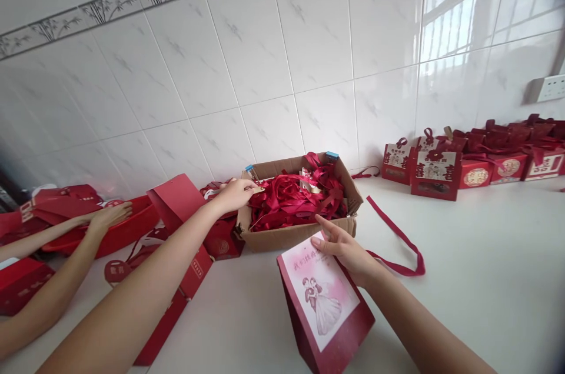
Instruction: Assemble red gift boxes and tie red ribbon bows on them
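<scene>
A red gift box (pixel 326 297) with a white-and-pink card showing a couple stands tilted at the front centre. My right hand (pixel 346 247) grips its top edge, thumb on the card. Behind it sits an open cardboard box (pixel 286 237) filled with tangled red ribbons (pixel 291 200). Over that box's left rim reaches my left hand (pixel 241 194), its fingers pressed together at the edge of the ribbons; what they hold, if anything, is too small to make out.
Another person's hands (pixel 108 218) are at a red basin (pixel 132 222) on the left. Red boxes (pixel 176 203) lie nearby. Finished-looking red boxes (pixel 435 174) line the wall at right. A loose red ribbon (pixel 397 233) lies on the white table (pixel 485 268).
</scene>
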Demonstrator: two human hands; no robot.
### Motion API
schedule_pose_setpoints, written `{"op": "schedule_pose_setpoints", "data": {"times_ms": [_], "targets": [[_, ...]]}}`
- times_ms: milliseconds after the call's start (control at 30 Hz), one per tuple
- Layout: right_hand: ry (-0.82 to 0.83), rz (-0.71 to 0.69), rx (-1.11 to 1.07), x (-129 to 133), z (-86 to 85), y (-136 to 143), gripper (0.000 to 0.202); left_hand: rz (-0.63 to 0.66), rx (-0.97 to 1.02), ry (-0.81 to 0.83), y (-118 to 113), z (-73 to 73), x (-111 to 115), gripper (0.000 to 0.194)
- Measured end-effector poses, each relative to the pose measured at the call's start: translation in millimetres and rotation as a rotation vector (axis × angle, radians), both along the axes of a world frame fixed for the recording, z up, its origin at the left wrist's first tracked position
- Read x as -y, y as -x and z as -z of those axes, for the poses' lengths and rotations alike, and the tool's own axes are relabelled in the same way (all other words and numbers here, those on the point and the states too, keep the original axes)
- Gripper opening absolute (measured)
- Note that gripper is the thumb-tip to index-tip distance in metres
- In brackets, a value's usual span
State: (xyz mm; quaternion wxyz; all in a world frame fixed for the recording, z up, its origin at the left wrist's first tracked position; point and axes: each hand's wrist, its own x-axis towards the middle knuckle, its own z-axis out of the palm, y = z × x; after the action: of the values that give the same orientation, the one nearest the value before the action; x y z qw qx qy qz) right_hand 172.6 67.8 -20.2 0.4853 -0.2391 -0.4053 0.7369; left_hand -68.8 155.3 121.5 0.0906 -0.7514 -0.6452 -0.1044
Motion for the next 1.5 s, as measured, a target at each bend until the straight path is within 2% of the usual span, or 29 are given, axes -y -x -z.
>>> {"op": "schedule_pose_setpoints", "data": {"times_ms": [67, 133, 267, 300, 367, 500, 600, 700, 800, 900, 1033, 1133, 1200, 1333, 1500], "targets": [[0.004, 0.012, 0.004, 0.8, -0.1, -0.3, 0.098, 0.004, 0.018, 0.099, 3.1, -5.6, 22.1, 0.027], [-0.023, 0.014, 0.003, 1.6, 0.1, -1.3, 0.087, -0.012, 0.023, 0.133, 6.5, -5.4, 46.5, 0.024], [-0.116, -0.001, 0.003, 3.5, 1.9, -2.7, 0.036, -0.042, 0.048, 0.115, 13.5, 4.9, 90.6, 0.026], [-0.137, 0.048, 0.018, 4.0, 2.9, -2.2, 0.030, -0.012, 0.097, 0.143, 14.7, 8.1, 98.2, 0.026], [-0.210, 0.249, 0.101, 4.9, 5.5, 0.0, 0.028, 0.097, 0.276, 0.213, 14.7, 15.3, 107.8, 0.024], [-0.511, 0.719, 0.456, 7.5, 11.9, 7.5, 0.019, 0.295, 0.656, 0.231, 2.3, 35.3, 108.9, 0.016], [-0.687, 0.851, 0.623, 9.1, 14.7, 11.4, 0.013, 0.385, 0.836, 0.285, -13.2, 53.8, 105.3, 0.014], [-0.724, 0.870, 0.678, 8.3, 15.2, 11.4, 0.009, 0.440, 0.974, 0.383, -24.8, 70.9, 104.3, 0.016], [-0.792, 0.902, 0.687, 5.8, 14.2, 9.9, 0.005, 0.488, 1.072, 0.396, -29.5, 86.4, 104.2, 0.021], [-0.946, 0.984, 0.739, 6.7, 10.5, 9.2, 0.007, 0.546, 1.173, 0.405, -30.0, 101.7, 103.8, 0.024], [-1.225, 1.082, 0.854, 18.6, 2.0, 9.7, 0.026, 0.640, 1.292, 0.534, -29.5, 118.0, 104.5, 0.023], [-1.425, 1.034, 0.888, 29.2, -0.7, 11.9, 0.031, 0.689, 1.337, 0.620, -30.5, 124.6, 105.2, 0.022], [-1.491, 1.009, 0.914, 33.2, 0.6, 14.2, 0.028, 0.721, 1.352, 0.679, -31.6, 126.7, 104.8, 0.021], [-1.514, 1.009, 0.934, 33.7, 4.7, 18.1, 0.021, 0.793, 1.387, 0.753, -32.9, 129.7, 102.8, 0.018], [-1.507, 1.008, 0.889, 31.8, 3.1, 19.2, 0.014, 0.808, 1.430, 0.778, -33.1, 135.8, 100.6, 0.016]]}}
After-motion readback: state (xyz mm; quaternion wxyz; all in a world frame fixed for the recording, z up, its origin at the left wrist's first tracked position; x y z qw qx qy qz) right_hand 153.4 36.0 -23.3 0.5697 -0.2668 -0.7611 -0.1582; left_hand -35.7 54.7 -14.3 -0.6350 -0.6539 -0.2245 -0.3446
